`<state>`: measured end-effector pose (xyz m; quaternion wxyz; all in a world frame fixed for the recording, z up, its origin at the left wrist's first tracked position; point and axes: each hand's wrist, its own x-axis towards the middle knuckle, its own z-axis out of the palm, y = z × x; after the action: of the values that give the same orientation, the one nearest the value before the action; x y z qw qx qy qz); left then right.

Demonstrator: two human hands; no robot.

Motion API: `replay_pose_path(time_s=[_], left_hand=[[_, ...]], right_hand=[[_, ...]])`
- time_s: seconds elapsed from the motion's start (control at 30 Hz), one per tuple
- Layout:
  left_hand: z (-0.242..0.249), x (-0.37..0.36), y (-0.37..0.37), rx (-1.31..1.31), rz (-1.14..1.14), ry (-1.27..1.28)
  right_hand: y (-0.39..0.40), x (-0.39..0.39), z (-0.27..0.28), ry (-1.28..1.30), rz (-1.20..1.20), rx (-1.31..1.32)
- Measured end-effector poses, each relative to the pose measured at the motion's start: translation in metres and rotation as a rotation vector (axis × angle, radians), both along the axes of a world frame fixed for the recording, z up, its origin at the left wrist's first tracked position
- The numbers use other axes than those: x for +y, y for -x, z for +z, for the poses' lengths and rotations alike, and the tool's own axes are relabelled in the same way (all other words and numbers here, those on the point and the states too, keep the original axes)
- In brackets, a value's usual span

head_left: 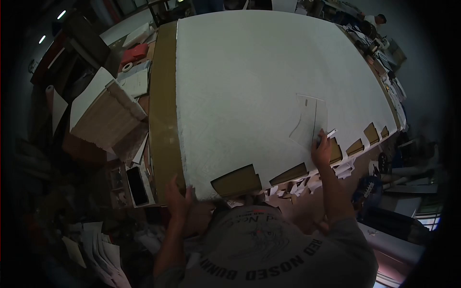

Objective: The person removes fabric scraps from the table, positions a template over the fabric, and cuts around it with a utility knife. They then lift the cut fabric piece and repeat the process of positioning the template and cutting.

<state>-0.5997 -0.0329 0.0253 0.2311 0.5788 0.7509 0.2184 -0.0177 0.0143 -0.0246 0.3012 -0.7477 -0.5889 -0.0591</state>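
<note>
Best press clear curved template flat on big white paper sheet; right hand grasps slim white stick, left hand loose by sheet's near-left corner.

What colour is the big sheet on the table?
The big sheet is white, best seen in the head view.

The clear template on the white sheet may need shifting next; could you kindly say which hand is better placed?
Probably the right hand, at the clear template with a slim white object in its grip. The left hand is well away, near the lower left corner of the white sheet.
</note>
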Motion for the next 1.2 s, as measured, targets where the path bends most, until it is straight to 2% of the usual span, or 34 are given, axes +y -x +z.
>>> replay_pose_path(time_s=[0.07,0.1,0.17,0.2,0.27,0.37,0.43,0.47,0.57,0.63,0.8,0.87,0.97,1.03,1.13,1.2], left_hand=[[-0.014,0.010,-0.001,0.071,-0.222,-0.309],[-0.017,0.019,-0.007,0.062,-0.232,-0.301],[-0.018,0.039,-0.026,-0.068,-0.406,-0.446],[-0.015,0.052,-0.036,-0.077,-0.422,-0.437],[-0.005,0.071,-0.062,0.034,-0.595,-0.482],[-0.022,0.097,-0.084,0.073,-0.664,-0.440],[-0.038,0.101,-0.090,0.243,-0.641,-0.410],[-0.041,0.102,-0.091,0.245,-0.650,-0.409],[-0.043,0.103,-0.084,0.237,-0.662,-0.390],[-0.036,0.099,-0.088,0.232,-0.661,-0.383],[-0.045,0.098,-0.083,0.263,-0.534,-0.336],[-0.052,0.100,-0.081,0.311,-0.344,-0.341],[-0.059,0.101,-0.082,0.334,-0.262,-0.346],[-0.055,0.100,-0.081,0.345,-0.266,-0.344],[-0.049,0.101,-0.087,0.315,-0.271,-0.332],[-0.048,0.097,-0.077,0.284,-0.264,-0.333]], right_hand=[[-0.002,0.002,0.001,-0.010,-0.012,-0.011],[-0.003,0.003,0.000,-0.036,0.003,-0.035],[-0.004,0.003,-0.004,-0.049,0.002,-0.060],[-0.004,0.004,-0.006,-0.072,-0.015,-0.055],[-0.004,0.001,-0.006,-0.079,-0.042,-0.040],[0.004,0.000,0.003,0.005,-0.111,0.081],[0.002,-0.002,0.001,-0.081,-0.088,-0.002],[0.006,-0.002,0.007,-0.039,-0.110,0.086],[0.003,-0.006,0.000,-0.093,-0.123,0.080],[0.005,-0.006,0.010,-0.107,-0.071,0.219],[0.005,-0.006,0.013,-0.075,-0.059,0.215],[0.003,-0.005,0.015,-0.085,-0.050,0.184],[0.000,-0.003,0.016,-0.095,-0.041,0.078],[-0.004,0.001,0.018,0.003,-0.016,0.143],[0.003,0.009,0.020,-0.078,0.055,0.115],[0.010,0.013,0.025,-0.022,0.141,0.176]])
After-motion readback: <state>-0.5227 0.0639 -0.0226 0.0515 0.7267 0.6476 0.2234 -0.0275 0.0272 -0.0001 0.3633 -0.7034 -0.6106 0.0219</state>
